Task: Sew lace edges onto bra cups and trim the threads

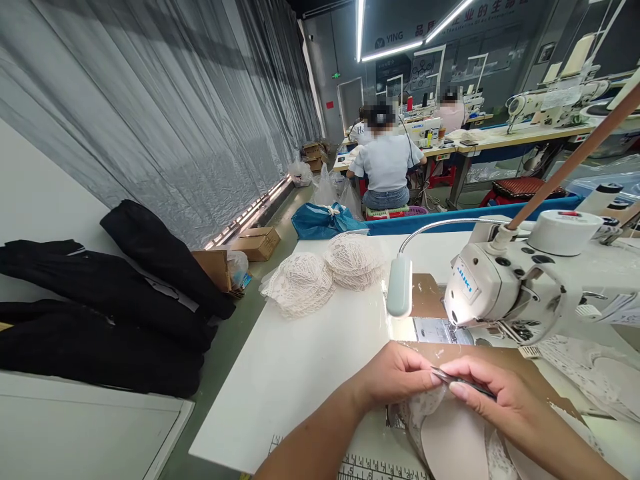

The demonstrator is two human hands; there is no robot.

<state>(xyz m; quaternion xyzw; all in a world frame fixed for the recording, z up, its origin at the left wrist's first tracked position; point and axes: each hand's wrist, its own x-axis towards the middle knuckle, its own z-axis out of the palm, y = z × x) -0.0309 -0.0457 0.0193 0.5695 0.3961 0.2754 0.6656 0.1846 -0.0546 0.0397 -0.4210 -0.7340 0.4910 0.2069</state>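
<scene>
My left hand (395,379) is closed, pinching the upper edge of a cream lace bra piece (453,437) with smooth, pale cup panels. In my right hand (500,390), fingers and thumb grip a slim dark metal tool that looks like tweezers (470,384). The tool's tip meets the fabric edge at my left fingertips. Both hands are just in front of a white sewing machine (480,287), whose lit needle area lies beyond them. The lower part of the bra piece runs out of the frame.
Two stacks of lace cups (300,283) lie on the white table (280,367). A lamp (400,287) hangs beside the machine head. More lace fabric (590,367) lies at right. Dark clothes (100,313) are at left. A seated co-worker (385,163) is ahead.
</scene>
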